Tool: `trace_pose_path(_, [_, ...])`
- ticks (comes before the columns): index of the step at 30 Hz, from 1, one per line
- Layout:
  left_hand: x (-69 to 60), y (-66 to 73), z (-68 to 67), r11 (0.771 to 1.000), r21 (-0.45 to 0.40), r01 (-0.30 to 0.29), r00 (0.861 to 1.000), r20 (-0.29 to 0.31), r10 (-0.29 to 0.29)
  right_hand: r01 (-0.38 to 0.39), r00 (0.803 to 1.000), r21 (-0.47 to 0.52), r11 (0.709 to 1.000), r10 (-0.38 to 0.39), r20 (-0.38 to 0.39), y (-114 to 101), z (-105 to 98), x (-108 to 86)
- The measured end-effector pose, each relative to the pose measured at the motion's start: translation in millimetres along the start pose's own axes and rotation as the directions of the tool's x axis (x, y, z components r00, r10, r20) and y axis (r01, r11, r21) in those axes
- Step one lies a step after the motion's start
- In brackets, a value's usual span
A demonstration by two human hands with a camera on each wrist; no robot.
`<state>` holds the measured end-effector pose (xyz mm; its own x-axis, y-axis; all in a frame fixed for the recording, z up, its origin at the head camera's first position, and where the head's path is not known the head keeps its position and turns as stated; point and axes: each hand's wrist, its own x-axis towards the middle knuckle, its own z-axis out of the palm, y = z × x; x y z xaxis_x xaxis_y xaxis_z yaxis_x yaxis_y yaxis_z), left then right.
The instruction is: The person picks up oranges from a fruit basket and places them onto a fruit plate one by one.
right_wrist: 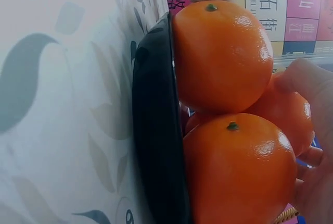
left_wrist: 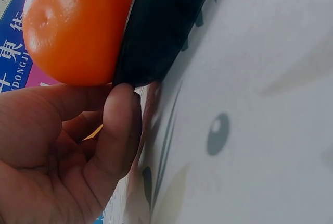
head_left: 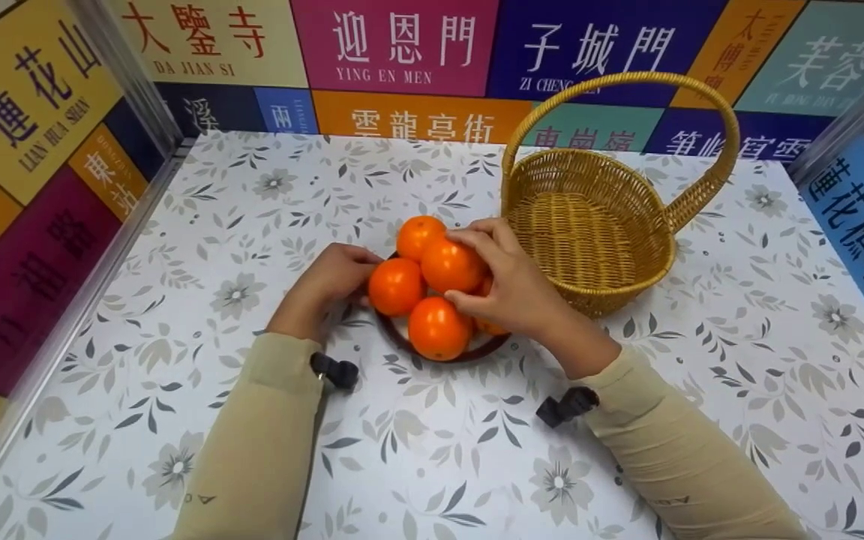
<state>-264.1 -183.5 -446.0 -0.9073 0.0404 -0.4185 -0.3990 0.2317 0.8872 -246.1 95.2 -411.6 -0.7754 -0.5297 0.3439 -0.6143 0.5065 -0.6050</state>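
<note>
Several oranges are piled on a dark round plate (head_left: 483,351). My left hand (head_left: 334,279) is at the plate's left side. In the left wrist view, its thumb and a finger pinch the rim of the plate (left_wrist: 161,26), just below an orange (left_wrist: 78,31). My right hand (head_left: 514,281) grips the top orange (head_left: 448,264) from the right, thumb on the near side and fingers over the far side. Around it lie a left orange (head_left: 394,289), a back orange (head_left: 420,234) and a front orange (head_left: 439,330). Another orange (head_left: 492,324) is partly hidden under my right hand.
A yellow-brown wicker basket (head_left: 589,285) with a tall arched handle (head_left: 728,142) stands behind and right of the plate. Its woven bottom shows bare. A floral cloth (head_left: 432,465) covers the table. Colourful lettered panels (head_left: 394,45) border the back and sides.
</note>
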Motion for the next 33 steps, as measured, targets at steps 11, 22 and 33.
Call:
trace_pose_path(11, [3.2,-1.3,-0.2,1.000,0.008,0.005,1.000,-0.015,-0.005,-0.041,0.999,-0.021,0.999,0.042,0.016,0.3,2.1,0.9])
trace_pose_path(22, [3.4,-1.0,0.1,0.997,0.079,-0.010,1.000,-0.018,0.011,-0.049,0.998,-0.019,0.999,0.049,0.035,0.2,1.5,-0.1])
trace_pose_path(33, [1.4,-0.2,-0.9,0.997,0.076,0.010,1.000,-0.015,-0.009,-0.065,0.996,-0.002,0.998,0.065,0.056,-2.8,-3.8,0.3])
